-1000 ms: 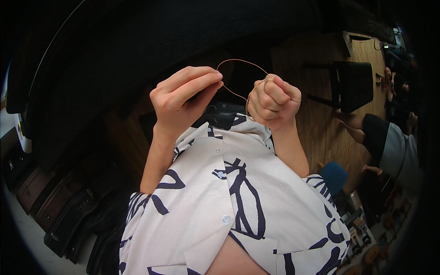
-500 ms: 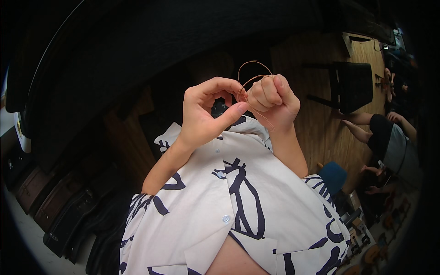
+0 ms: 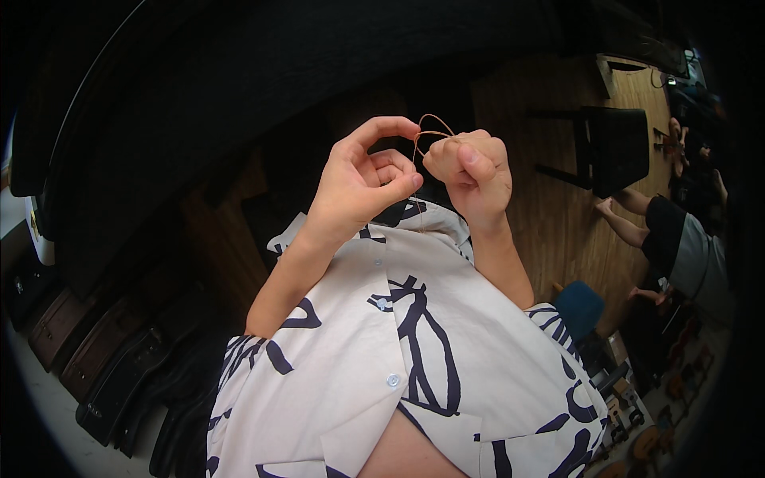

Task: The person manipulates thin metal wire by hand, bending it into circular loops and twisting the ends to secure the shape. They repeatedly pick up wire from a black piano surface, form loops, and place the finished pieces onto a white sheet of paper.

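Note:
A thin copper-coloured string [image 3: 434, 133], like a guitar string, is bent into small loops in front of my chest. My right hand [image 3: 476, 171] is closed in a fist around one side of the loops, its thumb folded over the fingers. From the left, my left hand [image 3: 358, 171] reaches the string with the index fingertip at the loop and the thumb lower down, a gap between them. The string runs down past the left thumb, where the middle fingertip lies close. A faint thin end hangs below, hard to see against my white patterned shirt [image 3: 351, 342].
A dark surface spans the far side. On the right stand a black chair [image 3: 617, 151] on the wooden floor and a blue seat [image 3: 579, 307]; beyond, another person's legs [image 3: 625, 215] show. Dark instrument cases [image 3: 119, 390] line the lower left. Several guitar-like bodies [image 3: 649, 442] lie lower right.
The loops have become smaller. My left index finger has lifted away from the thumb, and my right fist has turned, with its thumb now across the front.

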A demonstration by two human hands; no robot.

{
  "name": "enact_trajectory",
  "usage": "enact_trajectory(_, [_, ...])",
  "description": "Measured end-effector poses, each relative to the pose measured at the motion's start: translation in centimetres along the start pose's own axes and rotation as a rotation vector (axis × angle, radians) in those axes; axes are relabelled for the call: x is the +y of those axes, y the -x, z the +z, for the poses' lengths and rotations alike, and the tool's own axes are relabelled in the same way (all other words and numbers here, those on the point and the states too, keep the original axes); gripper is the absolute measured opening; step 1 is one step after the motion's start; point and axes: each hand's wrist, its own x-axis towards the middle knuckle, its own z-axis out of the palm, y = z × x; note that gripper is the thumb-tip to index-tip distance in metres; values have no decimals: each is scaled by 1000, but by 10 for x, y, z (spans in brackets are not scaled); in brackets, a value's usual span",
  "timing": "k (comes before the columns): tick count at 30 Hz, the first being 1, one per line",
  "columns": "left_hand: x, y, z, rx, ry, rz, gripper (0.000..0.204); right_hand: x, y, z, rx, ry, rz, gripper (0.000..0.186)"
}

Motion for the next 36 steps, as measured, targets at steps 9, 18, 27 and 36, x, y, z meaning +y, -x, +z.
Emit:
enact_trajectory(9, [-5,0,-20,103,-198,137,24,-4,-2,-12,68,-309,89,48])
enact_trajectory(18, [-9,-8,-20,285,-325,305,8,11,-1,-9,14,-775,305,49])
enact_trajectory(27, [-11,-9,-22,264,-63,271,12,13,-3,-6,-172,-830,375,50])
enact_trajectory(36, [-8,-2,-18,84,-121,78,13,13,-3,-9,-9,-745,291,49])
